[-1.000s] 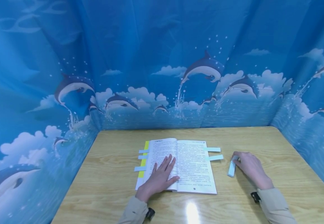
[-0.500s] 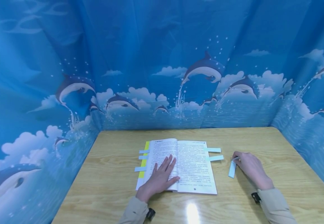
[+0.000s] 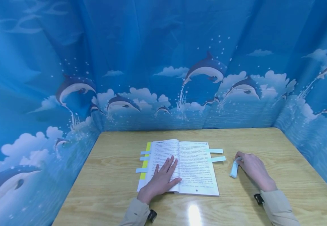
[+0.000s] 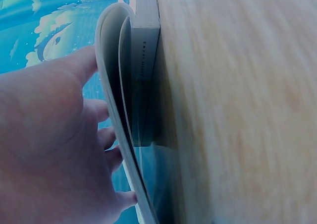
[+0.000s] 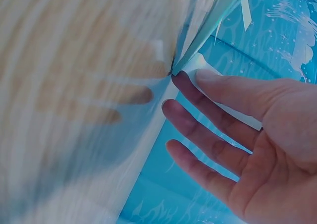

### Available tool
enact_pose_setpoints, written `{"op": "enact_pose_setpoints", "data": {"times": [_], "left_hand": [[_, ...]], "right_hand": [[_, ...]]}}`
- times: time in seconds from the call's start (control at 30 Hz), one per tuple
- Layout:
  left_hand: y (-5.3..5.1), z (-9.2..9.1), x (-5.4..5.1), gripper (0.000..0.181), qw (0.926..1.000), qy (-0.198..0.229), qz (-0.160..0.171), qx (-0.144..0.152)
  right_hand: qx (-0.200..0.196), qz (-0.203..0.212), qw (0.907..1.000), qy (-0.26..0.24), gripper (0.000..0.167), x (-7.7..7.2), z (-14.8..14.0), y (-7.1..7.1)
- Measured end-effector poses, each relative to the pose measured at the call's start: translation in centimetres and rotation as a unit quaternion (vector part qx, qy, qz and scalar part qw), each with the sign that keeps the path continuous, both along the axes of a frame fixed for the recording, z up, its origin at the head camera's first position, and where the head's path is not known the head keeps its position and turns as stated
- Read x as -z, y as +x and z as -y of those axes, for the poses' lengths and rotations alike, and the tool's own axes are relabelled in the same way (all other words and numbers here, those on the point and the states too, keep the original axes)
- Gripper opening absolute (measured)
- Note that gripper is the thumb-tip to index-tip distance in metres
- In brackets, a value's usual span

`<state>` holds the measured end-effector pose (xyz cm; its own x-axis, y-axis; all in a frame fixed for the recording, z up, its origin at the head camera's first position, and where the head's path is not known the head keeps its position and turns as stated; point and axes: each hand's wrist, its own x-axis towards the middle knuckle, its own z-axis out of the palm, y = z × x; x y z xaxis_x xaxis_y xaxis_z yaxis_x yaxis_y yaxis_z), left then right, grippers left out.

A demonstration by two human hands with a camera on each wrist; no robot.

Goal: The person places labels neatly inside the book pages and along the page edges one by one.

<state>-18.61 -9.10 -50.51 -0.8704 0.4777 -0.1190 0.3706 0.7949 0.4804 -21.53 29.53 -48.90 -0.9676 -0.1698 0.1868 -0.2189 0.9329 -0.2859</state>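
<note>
An open book (image 3: 198,171) lies on the wooden table in the head view. My left hand (image 3: 161,180) rests on its left page, fingers straight and spread. In the left wrist view, that page block (image 4: 115,95) curves up under the hand (image 4: 49,135). To the right of the book, my right hand (image 3: 254,171) pinches the upper end of a light-blue sticky-note pad (image 3: 234,171) between thumb and forefinger. The right wrist view shows a pale sheet (image 5: 199,62) bending beside the thumb, with the other fingers of the hand (image 5: 237,149) extended.
Light-blue sticky tabs (image 3: 218,159) stick out past the book's right edge, and more tabs (image 3: 141,170) past its left edge. A yellow strip (image 3: 143,175) shows along the left side. A blue dolphin-print curtain (image 3: 163,78) stands behind the table (image 3: 109,175).
The near end of the sticky-note pad has shifted slightly, and its upper part looks bent under the right fingertips. The left hand and the book have stayed in place.
</note>
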Motion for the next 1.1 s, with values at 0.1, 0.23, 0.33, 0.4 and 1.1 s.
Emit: {"op": "enact_pose_setpoints", "data": {"times": [0.1, 0.23, 0.33, 0.4, 1.1], "left_hand": [[0.04, 0.0, -0.12, 0.077, 1.0, 0.0, -0.001, 0.0], [0.0, -0.02, -0.12, 0.077, 1.0, -0.001, -0.002, 0.0], [-0.03, -0.04, -0.09, 0.077, 1.0, -0.002, -0.001, -0.001], [-0.04, -0.05, -0.07, 0.077, 1.0, -0.002, 0.0, -0.001], [-0.05, -0.07, -0.09, 0.077, 1.0, 0.0, 0.002, -0.003]], "right_hand": [[-0.003, 0.0, 1.0, -0.002, 0.005, -0.03, 0.0, 0.01], [-0.005, 0.01, 0.9999, -0.009, 0.005, -0.08, -0.13, -0.01], [-0.003, 0.022, 0.9997, -0.012, 0.007, -0.13, -0.25, -0.03], [-0.003, 0.028, 0.9995, -0.014, 0.009, -0.15, -0.33, -0.05], [0.003, 0.016, 0.9999, -0.001, 0.015, -0.23, -0.17, 0.01]]}}
